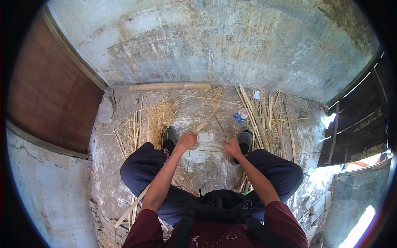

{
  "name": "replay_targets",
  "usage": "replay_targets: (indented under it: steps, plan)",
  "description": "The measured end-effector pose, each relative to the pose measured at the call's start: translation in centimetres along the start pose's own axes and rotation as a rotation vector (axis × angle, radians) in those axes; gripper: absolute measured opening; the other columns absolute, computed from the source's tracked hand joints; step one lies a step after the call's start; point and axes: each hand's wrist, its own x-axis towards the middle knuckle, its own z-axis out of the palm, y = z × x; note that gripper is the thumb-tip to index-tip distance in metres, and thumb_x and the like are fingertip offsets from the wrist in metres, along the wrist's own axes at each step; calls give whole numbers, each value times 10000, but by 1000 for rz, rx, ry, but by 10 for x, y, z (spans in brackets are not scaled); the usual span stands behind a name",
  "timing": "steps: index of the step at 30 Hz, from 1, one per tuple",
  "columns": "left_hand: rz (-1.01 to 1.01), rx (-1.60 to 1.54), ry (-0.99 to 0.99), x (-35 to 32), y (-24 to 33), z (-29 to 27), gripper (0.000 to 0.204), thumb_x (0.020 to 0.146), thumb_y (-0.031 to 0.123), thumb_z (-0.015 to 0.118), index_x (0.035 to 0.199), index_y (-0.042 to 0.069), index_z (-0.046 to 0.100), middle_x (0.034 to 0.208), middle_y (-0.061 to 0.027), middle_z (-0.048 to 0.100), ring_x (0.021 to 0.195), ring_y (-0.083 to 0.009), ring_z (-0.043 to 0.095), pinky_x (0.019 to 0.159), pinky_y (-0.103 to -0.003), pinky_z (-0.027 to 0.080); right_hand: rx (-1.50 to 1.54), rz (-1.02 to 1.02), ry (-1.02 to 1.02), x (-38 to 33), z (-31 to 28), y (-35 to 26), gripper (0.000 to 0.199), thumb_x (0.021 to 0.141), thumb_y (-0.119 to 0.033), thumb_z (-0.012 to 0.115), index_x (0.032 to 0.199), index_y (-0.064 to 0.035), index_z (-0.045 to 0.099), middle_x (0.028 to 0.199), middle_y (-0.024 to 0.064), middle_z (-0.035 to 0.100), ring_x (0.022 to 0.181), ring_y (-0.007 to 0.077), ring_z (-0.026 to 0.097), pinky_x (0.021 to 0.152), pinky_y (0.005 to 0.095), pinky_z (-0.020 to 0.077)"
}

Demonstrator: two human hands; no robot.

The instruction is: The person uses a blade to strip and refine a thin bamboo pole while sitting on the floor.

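My left hand (pixel 187 141) is closed round a pale bamboo strip (pixel 208 117). The strip slants up and to the right from the fist; a pale length also shows behind my left forearm, down toward the lower left. In my right hand (pixel 232 147) is a knife (pixel 220 125), its thin dark blade pointing up and left toward the strip's far end. Whether blade and strip touch is hard to make out. The fingers cover the knife's handle. Both hands are above the floor, between my knees.
Curly bamboo shavings (pixel 161 118) are heaped beyond my left foot. Split bamboo strips (pixel 264 120) lie in a bundle at the right, beside a small blue and red packet (pixel 240 116). A thick bamboo pole (pixel 170 86) rests along the far wall (pixel 215 45). A brown door panel (pixel 53 82) stands left.
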Motion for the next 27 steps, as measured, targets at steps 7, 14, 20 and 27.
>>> replay_targets:
  steps: [7,14,20,27]
  plan:
    - [-32,-392,-107,-34,27,-67,569,980,466,423,751,-40,542,593,-130,518,538,-267,510,560,-414,415,-418,-209,347,0,-61,-56,346,742,-236,674,1033,-58,616,752,214,653,754,413,646,690,493,518]
    - [-132,-599,-222,-55,73,-100,549,983,489,419,721,12,489,548,-40,398,513,-151,443,505,-360,394,-300,-486,371,3,-85,-34,329,723,-193,687,1008,-46,616,695,222,621,682,409,630,634,465,500]
    - [139,12,184,-42,37,-59,514,981,424,424,834,-20,637,721,-204,651,754,-345,666,704,-477,513,-147,-453,270,-2,-63,-38,225,735,-188,658,879,-20,620,730,222,619,717,408,617,631,448,477]
    - [-279,226,-74,-29,8,33,421,954,386,481,1011,26,692,992,-194,686,975,-373,658,813,-469,532,178,158,-42,-12,-1,-13,238,753,-211,624,673,12,605,552,111,577,502,228,600,525,387,468]
